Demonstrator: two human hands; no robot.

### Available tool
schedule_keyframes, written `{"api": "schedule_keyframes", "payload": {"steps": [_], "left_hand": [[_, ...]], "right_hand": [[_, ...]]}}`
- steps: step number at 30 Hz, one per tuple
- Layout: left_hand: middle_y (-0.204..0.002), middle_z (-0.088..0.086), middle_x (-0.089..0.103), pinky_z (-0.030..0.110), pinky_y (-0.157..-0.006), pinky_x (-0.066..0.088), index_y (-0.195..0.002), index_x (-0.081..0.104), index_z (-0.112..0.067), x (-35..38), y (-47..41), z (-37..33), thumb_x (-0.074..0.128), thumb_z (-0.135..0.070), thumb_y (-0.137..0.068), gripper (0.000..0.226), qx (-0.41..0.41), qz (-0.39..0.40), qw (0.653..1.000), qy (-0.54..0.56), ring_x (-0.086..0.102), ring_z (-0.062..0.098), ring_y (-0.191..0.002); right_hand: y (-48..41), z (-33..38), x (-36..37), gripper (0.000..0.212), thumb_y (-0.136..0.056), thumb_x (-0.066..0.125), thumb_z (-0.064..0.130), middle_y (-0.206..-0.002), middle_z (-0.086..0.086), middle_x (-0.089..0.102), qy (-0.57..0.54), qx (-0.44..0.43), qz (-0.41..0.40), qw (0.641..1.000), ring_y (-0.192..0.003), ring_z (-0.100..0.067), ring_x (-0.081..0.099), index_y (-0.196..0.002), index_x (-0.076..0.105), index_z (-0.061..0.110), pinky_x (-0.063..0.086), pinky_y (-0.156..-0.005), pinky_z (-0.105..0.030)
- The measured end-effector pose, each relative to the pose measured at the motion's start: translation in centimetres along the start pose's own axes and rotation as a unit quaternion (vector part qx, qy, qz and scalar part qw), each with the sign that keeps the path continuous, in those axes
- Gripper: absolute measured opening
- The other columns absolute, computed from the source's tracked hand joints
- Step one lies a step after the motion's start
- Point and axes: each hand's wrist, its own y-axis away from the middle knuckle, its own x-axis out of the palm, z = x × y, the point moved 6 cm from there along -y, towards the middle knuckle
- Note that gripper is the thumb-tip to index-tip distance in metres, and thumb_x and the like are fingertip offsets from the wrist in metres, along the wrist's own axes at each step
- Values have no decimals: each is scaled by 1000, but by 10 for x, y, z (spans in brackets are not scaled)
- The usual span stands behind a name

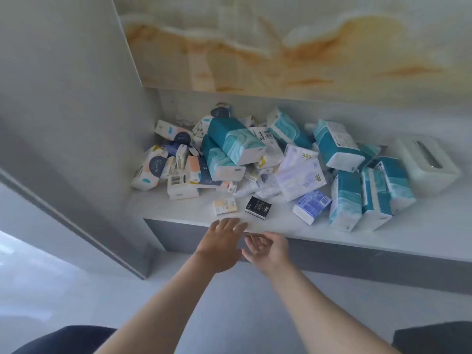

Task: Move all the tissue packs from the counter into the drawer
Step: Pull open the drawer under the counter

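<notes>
Several tissue packs lie heaped on the white counter [194, 213]: teal-and-white packs [236, 139], patterned white packs [149, 167], a lilac pack [301, 175]. Near the front edge lie a small cream pack [225, 206], a small black pack [258, 204] and a blue pack [311, 204]. My left hand [221, 245] reaches palm down over the counter's front edge, fingers straight, just short of the cream pack and holding nothing. My right hand [267, 249] hovers beside it in front of the grey drawer front [176, 236], fingers loosely curled, empty. The drawer is closed.
A white tissue box holder [425, 163] stands at the right end of the counter. A grey wall panel [76, 123] borders the left side. A marbled panel [281, 47] overhangs the back of the counter. The pale floor [63, 290] lies below.
</notes>
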Motion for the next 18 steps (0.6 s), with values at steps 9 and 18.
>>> {"api": "schedule_keyframes", "payload": {"steps": [9,18], "left_hand": [[-164,-1,8,36,-123,6,-157,8,-21,17,54,10,50,-37,-96,76,-13,9,1000,7,5,19,-151],[-145,4,44,38,-107,33,-149,32,-24,32,62,-21,54,-37,-93,62,-15,114,993,15,42,26,-131]], "right_hand": [[31,-16,-25,20,-98,44,19,-106,-18,65,103,-21,-31,994,-91,-34,65,-93,55,3,51,-84,-50],[101,35,-19,27,-88,45,25,-114,3,63,865,-223,-83,441,-105,-23,59,-106,64,27,48,-89,-33]]}}
